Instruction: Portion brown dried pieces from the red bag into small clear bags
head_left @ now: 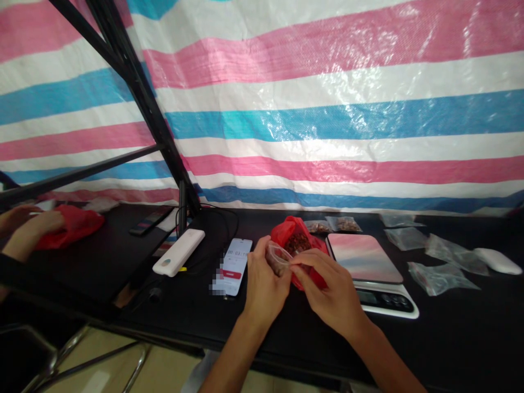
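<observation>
My left hand (264, 284) is closed around a small clear plastic bag (277, 257) with brown bits in it, held above the black table (450, 327). My right hand (331, 292) pinches the mouth of that same small bag, fingers pressed together. Just behind the hands lies an open red plastic bag (297, 234) full of reddish-brown pieces.
A kitchen scale (368, 262) sits right of my hands, with several clear bags (440, 275) and a white object (497, 261) beyond. A phone (235, 265) and white power bank (179, 252) lie left. Another person's hands (28, 229) hold a red bag (76, 225) far left. A black frame post (182, 215) stands between.
</observation>
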A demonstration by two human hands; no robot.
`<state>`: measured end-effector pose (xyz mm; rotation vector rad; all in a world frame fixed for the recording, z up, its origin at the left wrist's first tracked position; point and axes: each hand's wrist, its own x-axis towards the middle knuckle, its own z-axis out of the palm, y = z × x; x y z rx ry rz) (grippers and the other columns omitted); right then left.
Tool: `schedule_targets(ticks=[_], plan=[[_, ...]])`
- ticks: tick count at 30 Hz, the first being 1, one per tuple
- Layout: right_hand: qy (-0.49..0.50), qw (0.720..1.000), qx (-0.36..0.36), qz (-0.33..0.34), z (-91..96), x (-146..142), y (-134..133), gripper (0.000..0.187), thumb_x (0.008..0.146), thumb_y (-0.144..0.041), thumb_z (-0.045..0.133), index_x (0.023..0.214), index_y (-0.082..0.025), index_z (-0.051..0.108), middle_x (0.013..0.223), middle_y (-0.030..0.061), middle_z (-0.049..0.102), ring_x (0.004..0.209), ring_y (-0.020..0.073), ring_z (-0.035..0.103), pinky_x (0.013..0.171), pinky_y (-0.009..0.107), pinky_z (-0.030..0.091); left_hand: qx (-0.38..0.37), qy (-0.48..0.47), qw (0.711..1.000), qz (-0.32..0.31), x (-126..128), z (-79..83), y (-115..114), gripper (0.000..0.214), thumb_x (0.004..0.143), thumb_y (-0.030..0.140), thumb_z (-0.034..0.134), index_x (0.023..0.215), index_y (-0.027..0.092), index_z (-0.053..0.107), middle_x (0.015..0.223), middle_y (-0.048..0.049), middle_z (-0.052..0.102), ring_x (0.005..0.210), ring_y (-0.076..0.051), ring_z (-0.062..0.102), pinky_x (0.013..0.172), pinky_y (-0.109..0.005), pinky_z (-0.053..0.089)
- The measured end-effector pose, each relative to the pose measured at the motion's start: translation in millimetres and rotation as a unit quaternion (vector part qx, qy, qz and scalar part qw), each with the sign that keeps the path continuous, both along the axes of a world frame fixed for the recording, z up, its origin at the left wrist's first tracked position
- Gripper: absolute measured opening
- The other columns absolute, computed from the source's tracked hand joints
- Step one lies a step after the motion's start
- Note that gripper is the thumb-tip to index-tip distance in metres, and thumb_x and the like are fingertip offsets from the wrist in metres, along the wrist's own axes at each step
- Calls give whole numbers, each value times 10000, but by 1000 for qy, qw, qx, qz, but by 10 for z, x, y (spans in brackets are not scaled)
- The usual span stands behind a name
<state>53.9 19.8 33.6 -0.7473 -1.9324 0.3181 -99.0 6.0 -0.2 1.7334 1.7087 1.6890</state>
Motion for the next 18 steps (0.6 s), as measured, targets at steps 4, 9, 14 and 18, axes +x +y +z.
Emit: schedule_targets(ticks=[4,9,14,18], plan=[[48,999,12,-15,9,33,-3,130,952,-170,623,995,-255,712,938,30,758,858,182,728,800,314,600,-28,80,996,14,19,76,-6,576,795,196,730,1301,248,459,1069,-68,665,987,-269,638,900,-442,496],[85,995,12,-47,2,35,-18,207,941,-139,611,1040,-268,739,989,37,764,898,185,739,840,315,616,37,186,981,-41,75,115,-41,475,889,197,646,1323,252,461,1139,-99,656,1035,-280,646,901,-457,507],[103,992,-3,-67,42,43,0,186,944,-153,621,1026,-275,735,981,19,754,898,169,724,849,290,596,58,111,988,-93,98,16,-35,689,870,236,710,1446,269,334,1274,-124,643,1183,-294,647,1015,-505,518],[127,985,-38,-109,57,36,19,168,944,-194,637,1070,-277,711,867,-14,710,722,136,659,734,262,578,16,63,991,-119,44,-14,-29,672,905,279,697,1473,269,336,1252,-116,675,1126,-269,687,992,-477,552]])
